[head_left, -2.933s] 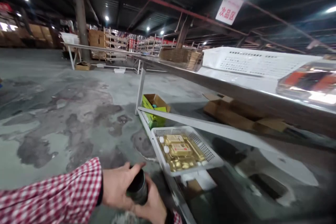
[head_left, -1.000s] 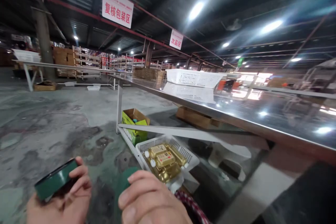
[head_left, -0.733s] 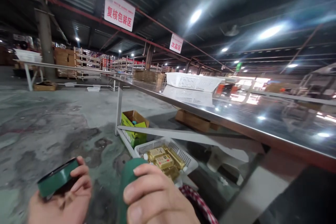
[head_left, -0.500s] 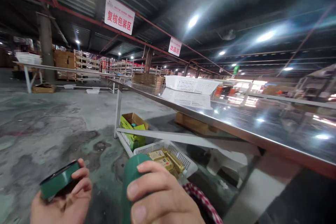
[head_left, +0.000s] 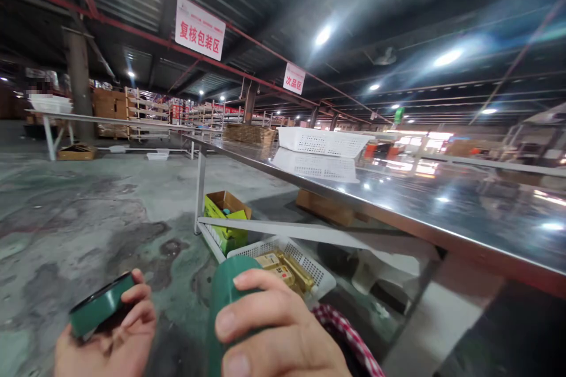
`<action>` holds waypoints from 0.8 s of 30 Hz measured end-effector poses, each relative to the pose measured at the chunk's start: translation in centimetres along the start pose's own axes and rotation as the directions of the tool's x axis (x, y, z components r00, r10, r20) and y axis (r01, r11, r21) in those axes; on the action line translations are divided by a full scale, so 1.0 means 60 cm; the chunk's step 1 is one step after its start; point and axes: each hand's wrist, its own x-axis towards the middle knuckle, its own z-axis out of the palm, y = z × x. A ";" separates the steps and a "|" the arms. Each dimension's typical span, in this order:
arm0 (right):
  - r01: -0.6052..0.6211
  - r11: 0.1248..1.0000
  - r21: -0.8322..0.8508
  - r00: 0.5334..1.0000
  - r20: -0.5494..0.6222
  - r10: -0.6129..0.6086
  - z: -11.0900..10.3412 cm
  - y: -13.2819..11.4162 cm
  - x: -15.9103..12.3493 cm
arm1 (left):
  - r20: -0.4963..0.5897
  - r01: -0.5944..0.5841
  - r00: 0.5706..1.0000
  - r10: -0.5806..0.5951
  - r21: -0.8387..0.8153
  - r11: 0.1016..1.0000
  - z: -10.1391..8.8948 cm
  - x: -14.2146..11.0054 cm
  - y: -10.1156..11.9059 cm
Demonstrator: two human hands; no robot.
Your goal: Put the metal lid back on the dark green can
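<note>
At the bottom left my left hand (head_left: 106, 344) holds a round green lid (head_left: 99, 307) with a dark rim, tilted on its edge between thumb and fingers. My right hand (head_left: 278, 336) is wrapped around a green bottle (head_left: 222, 306), close to the camera at the bottom centre; only the bottle's upper part shows, its top uncovered. A red-checked sleeve (head_left: 349, 339) shows at my right wrist. The two hands are apart, lid to the left of the bottle.
A long steel table (head_left: 398, 194) runs from centre to right, with a white perforated basket (head_left: 322, 141) on top. Under it sit a white basket of gold packs (head_left: 287, 262), a green-and-brown open carton (head_left: 225, 212) and flat cardboard. Stained concrete floor spreads left; shelving stands far back.
The lid came off the bottle and went into my left hand. In the last second the bottle rose higher in my right hand and the view tilted slightly.
</note>
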 end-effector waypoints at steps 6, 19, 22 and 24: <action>-0.004 1.000 -0.004 1.000 -0.012 0.004 -0.005 -0.005 0.003 | 0.062 0.070 0.996 -0.067 -0.055 0.996 -0.021 0.026 0.018; 0.028 0.999 0.038 0.999 -0.023 -0.028 0.002 -0.011 0.009 | 0.056 0.010 0.998 -0.006 -0.071 0.997 -0.015 0.009 0.028; 0.004 0.999 0.033 1.000 -0.017 -0.003 0.004 -0.014 0.006 | 0.050 0.007 0.999 -0.004 -0.069 0.998 -0.010 0.002 0.028; -0.023 0.999 0.024 1.000 0.009 0.023 0.002 -0.016 0.005 | 0.037 -0.005 0.999 0.007 -0.057 0.998 -0.006 -0.003 0.027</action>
